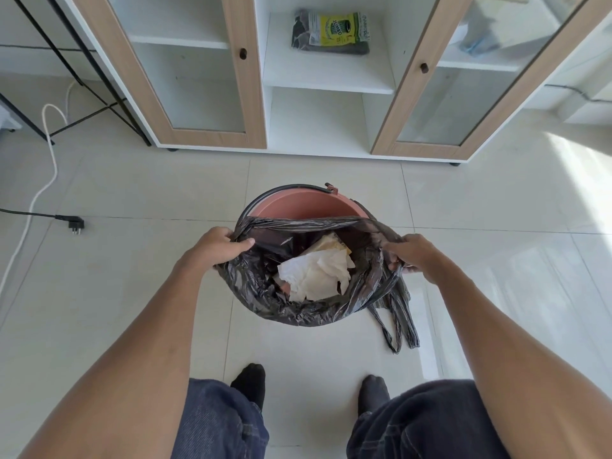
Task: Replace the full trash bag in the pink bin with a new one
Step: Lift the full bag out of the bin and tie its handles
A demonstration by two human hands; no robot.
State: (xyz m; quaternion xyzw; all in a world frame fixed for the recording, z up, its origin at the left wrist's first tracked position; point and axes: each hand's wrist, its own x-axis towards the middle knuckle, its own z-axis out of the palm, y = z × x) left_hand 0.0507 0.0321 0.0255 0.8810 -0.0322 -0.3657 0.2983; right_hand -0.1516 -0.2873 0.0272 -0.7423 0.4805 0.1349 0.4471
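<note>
Views: one only, a wide-angle head view; nothing is shared with a second view.
Position: worn at head height, above the forearms and feet.
Direction: pointed forward and steeply down at the tiled floor.
Nearness: the pink bin is seen close, at arm's reach.
Far edge: the cabinet is framed along the top.
Distortion: straight lines are bowed toward the edges.

- A home room: pale tiled floor across the middle of the frame.
- White shelf cabinet with wood-framed glass doors at the top.
- Loose power plug at the left.
</note>
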